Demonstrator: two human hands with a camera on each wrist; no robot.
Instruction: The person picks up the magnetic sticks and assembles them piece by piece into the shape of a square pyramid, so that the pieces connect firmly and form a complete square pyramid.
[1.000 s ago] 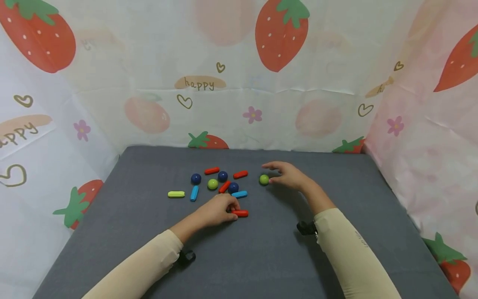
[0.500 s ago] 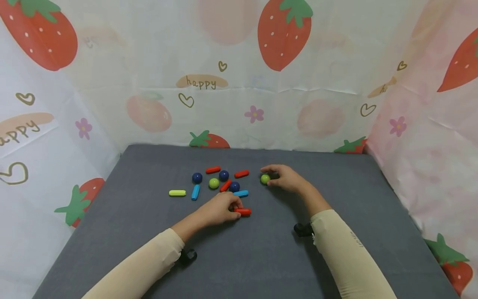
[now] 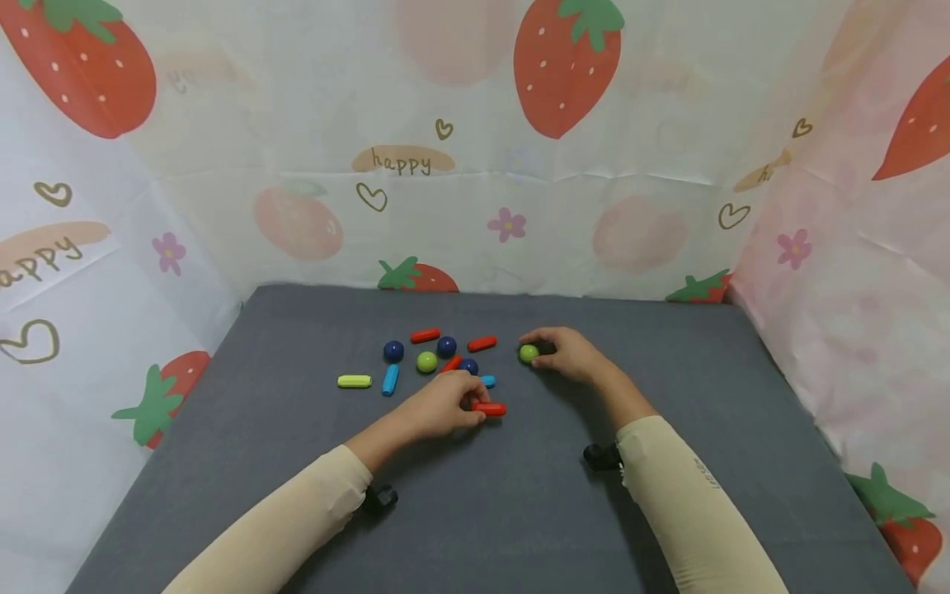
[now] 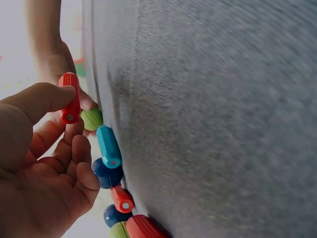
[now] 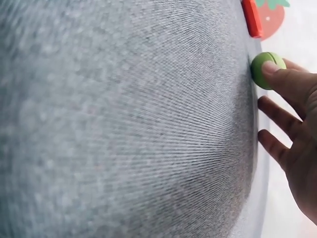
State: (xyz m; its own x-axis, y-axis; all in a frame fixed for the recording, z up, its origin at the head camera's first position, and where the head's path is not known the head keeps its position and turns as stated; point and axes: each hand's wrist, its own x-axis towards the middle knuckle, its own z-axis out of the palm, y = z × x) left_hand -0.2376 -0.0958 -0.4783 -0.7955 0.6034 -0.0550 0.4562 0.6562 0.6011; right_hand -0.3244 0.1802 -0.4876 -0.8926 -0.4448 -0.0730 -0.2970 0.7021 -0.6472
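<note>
My left hand (image 3: 444, 404) pinches a short red stick (image 3: 490, 409) between thumb and fingers. In the left wrist view the red stick (image 4: 70, 98) shows ridged sides and a pale dot on its end. Further right, my right hand (image 3: 570, 353) holds a green ball (image 3: 529, 354) between thumb and index finger. The right wrist view shows the thumb on this grooved green ball (image 5: 267, 70), at the cloth, with other fingers spread. Behind the left hand, a light blue stick (image 3: 487, 381) and a dark blue ball (image 3: 468, 366) are partly hidden.
Left of the hands lie another green ball (image 3: 426, 362), dark blue balls (image 3: 393, 351), a yellow-green stick (image 3: 355, 381), a blue stick (image 3: 390, 379) and several red sticks (image 3: 425, 336). Grey cloth (image 3: 505, 511) covers the table; a strawberry-print curtain (image 3: 460, 198) hangs behind it.
My left hand has moved the red stick slightly right and toward the back, now covering part of the light blue stick. My right thumb and index finger have closed around the green ball.
</note>
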